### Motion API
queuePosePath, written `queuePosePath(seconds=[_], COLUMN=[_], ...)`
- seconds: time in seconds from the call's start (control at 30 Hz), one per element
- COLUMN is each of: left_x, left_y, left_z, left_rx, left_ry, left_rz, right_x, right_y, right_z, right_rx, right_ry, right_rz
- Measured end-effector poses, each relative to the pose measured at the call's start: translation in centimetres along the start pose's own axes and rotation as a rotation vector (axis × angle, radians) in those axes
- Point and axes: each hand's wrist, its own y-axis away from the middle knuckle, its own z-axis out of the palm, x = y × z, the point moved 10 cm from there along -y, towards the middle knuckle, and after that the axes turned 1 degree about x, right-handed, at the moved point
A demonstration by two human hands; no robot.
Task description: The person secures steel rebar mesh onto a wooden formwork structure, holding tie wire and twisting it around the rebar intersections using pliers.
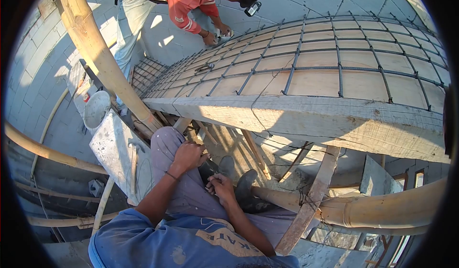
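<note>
My left hand (190,155) is at my raised knee, its fingers curled; whatever they may hold is too small to make out. Lower and to the right, my right hand (220,187) has its fingers bent together in front of my lap, above a dark boot (245,186). Neither hand touches the thick wooden beam (296,120) that runs across above them. Behind the beam lies a grid of steel bars (339,69) over wooden boards. A hammer (134,167) rests on a grey-white board to the left of my knee.
A bamboo pole (98,48) slants down at the left, beside a bucket (97,109). Another bamboo pole (387,208) crosses at the lower right behind a narrow plank (313,198). A co-worker in a red top (179,0) bends over the grid's far edge. The ground shows far below.
</note>
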Motion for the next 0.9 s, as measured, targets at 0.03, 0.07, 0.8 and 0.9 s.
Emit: queuePosePath(seconds=[0.03,0.07,0.8,0.9], left_x=[-0.04,-0.06,0.21,0.23], left_y=[0.0,-0.01,0.02,0.02], left_z=[0.04,0.01,-0.48,-0.54], left_rx=[-0.005,-0.004,-0.004,-0.003], left_ry=[-0.008,-0.009,-0.004,-0.007], left_rz=[-0.003,-0.002,-0.011,-0.013], right_x=[0.0,-0.04,0.14,0.25], right_y=[0.01,0.01,-0.01,-0.06], right_z=[0.04,0.06,-0.02,-0.05], right_rx=[-0.002,-0.002,0.0,0.001], right_ry=[-0.001,-0.002,-0.014,-0.015], right_rz=[0.002,0.001,0.013,0.018])
